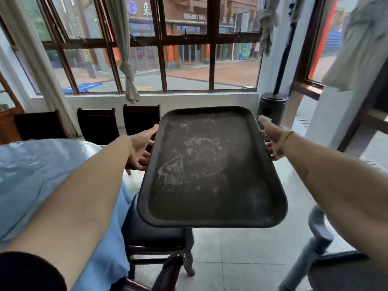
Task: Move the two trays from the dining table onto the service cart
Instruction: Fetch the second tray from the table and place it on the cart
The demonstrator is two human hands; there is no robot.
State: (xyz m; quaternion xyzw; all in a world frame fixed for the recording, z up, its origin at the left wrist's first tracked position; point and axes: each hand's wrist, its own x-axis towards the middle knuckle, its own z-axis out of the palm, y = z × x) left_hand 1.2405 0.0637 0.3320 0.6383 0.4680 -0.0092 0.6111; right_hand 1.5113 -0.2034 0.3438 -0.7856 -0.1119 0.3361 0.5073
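Observation:
A large black rectangular tray (pixel 210 164), smeared with pale streaks, hangs in the air in front of me, nothing on it. My left hand (pixel 140 148) grips its left long edge, thumb on the rim and fingers underneath. My right hand (pixel 273 141) grips the right long edge the same way. The dining table (pixel 42 175), under a blue cloth and clear plastic sheet, lies to my left below the tray's level. At the lower right a grey metal bar (pixel 308 242) and a dark shelf edge (pixel 340 271) show, likely the service cart. No second tray shows.
Dark wooden chairs (pixel 96 124) line the table's far side, and one with a black seat (pixel 153 229) stands under the tray. A black patio heater base (pixel 273 108) stands by the window wall. Pale floor tiles (pixel 241 259) spread between chair and cart.

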